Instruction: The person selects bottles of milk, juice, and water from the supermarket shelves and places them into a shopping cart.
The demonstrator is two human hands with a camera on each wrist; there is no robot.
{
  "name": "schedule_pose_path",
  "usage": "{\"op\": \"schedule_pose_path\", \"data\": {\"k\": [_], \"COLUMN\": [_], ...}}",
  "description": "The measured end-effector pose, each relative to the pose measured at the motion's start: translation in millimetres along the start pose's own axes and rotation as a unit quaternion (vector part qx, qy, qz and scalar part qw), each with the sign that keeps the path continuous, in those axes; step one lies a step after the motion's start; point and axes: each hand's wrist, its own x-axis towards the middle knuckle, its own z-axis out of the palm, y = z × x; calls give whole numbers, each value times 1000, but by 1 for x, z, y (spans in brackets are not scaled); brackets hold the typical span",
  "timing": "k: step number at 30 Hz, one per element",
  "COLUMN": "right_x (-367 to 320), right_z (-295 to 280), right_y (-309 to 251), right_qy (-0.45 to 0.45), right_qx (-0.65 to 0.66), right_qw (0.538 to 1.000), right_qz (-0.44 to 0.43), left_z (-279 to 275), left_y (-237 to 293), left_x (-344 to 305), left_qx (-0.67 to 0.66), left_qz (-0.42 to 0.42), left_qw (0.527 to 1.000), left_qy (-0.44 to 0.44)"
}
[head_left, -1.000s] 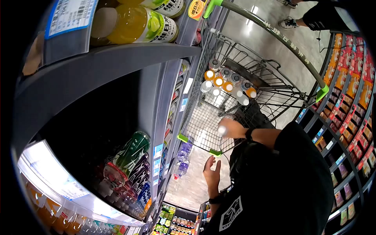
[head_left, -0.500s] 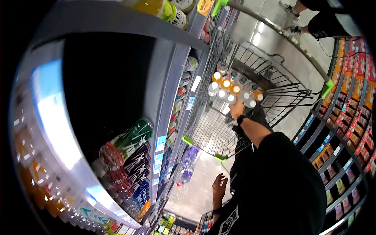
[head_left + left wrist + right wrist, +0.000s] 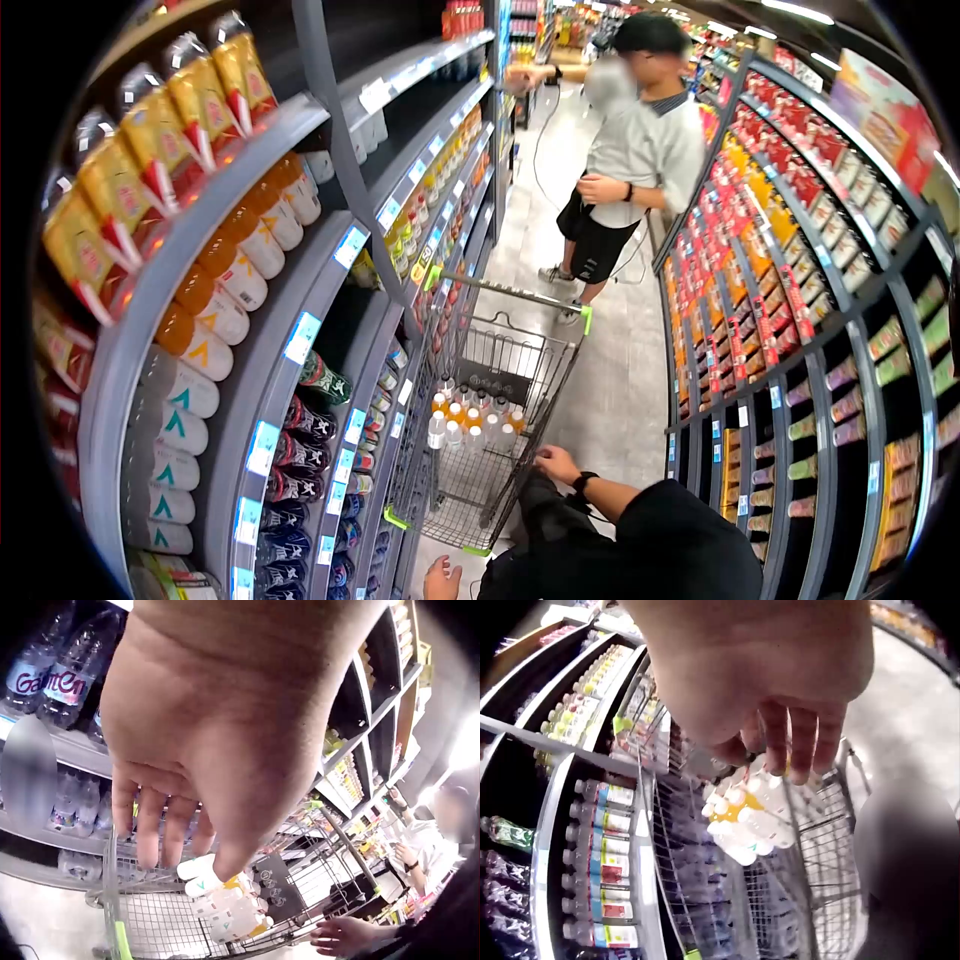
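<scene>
A wire shopping cart (image 3: 460, 497) with green corner pieces holds several bottles (image 3: 473, 420), some orange and some whitish with white caps, grouped toward its handle end. My right hand (image 3: 557, 462) is just outside the cart's right side, holding nothing, its fingers loosely bent. Low in the head view, my left hand (image 3: 441, 580) hangs near the cart's near end, empty, fingers loosely curved. The left wrist view shows the left palm (image 3: 202, 742) with relaxed fingers, the cart beyond it. In the right wrist view the right hand (image 3: 780, 690) hangs with fingers loosely bent above the bottles.
Drink shelves (image 3: 330, 250) stand close along the left, with orange and white bottles on the upper level. Snack shelves (image 3: 800, 400) curve along the right. A person in a grey shirt (image 3: 640, 150) stands in the aisle beyond the cart, one arm stretched toward the left shelves.
My right hand has left the bottles in the cart and moved to its right side. The head view has tilted up, showing more of the aisle and the standing person.
</scene>
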Motion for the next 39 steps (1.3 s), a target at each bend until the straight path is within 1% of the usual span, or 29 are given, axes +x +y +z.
{"op": "schedule_pose_path", "data": {"k": [1,2,3,5,7,8,10,11,13,15,17,18,19,20,21,22,23,25,26,27,29,31,32,33,35,36,37,38,39], "right_x": [-30,-43,-56,-110,-142,-149,-162,-155,-121,-83,-46,-28,-21,-32,6,-12,-28,-53,-73,-104,-154,-201,-225,-251,-275,-280,-291,-299,-303], "right_z": [-20,-34,-46,-72,-88,-89,-88,-84,-77,-59,-29,-12,5,22,40,61,77,117,134,153,190,223,238,251,295,322,337,352,368], "right_y": [-2,34,75,85,92,89,83,85,82,38,-24,-68,-111,-172,-183,-239,-287,-364,-402,-437,-490,-531,-548,-568,-587,-591,-600,-604,-604], "right_qy": [37,53,66,59,12,6,-5,-17,-64,-75,-72,-89,-101,-107,-189,-166,-199,-233,-261,-290,-377,-440,-452,-468,-470,-445,-428,-434,-438], "right_qx": [-35,-34,-34,-49,-91,-95,-86,-93,-85,-68,-94,-118,-128,-130,5,34,84,102,91,108,107,86,81,55,63,68,43,92,142], "right_qw": [999,998,996,982,960,961,950,953,971,987,992,987,976,963,953,959,955,925,915,886,830,768,751,741,704,703,706,707,708], "right_qz": [-1,28,58,170,265,261,302,287,212,126,-34,-69,-141,-213,-236,-227,-201,-282,-294,-345,-396,-457,-475,-478,-529,-551,-563,-550,-536], "left_z": [-10,-21,-27,-31,-43,-50,-71,-82,-102,-140,-175,-195,-213,-235,-252,-269,-284,-316,-334,-350,-376,-397,-408,-413,-426,-431,-436,-440,-437], "left_y": [-1,5,3,-9,-3,7,41,64,67,114,148,156,165,184,197,208,213,233,240,246,263,265,265,268,271,270,270,271,276], "left_x": [-2,-5,-2,4,-5,-9,-25,-31,-30,-44,-60,-67,-73,-86,-95,-105,-111,-128,-135,-143,-159,-164,-163,-165,-165,-165,-164,-164,-167], "left_qx": [39,79,77,184,154,134,104,92,103,68,78,71,100,108,118,130,160,175,202,230,234,230,273,230,212,216,197,178,183], "left_qz": [8,11,17,-16,-7,21,55,65,150,161,201,173,208,206,234,230,230,241,240,238,226,204,170,137,60,60,26,-8,-6], "left_qw": [999,995,996,980,987,991,992,990,964,948,897,902,866,858,828,810,779,727,688,648,605,594,563,591,624,621,654,685,685], "left_qy": [-26,-51,-49,-68,-51,-16,50,84,192,268,385,389,444,457,496,524,560,619,655,686,727,743,761,761,750,751,730,706,705]}}
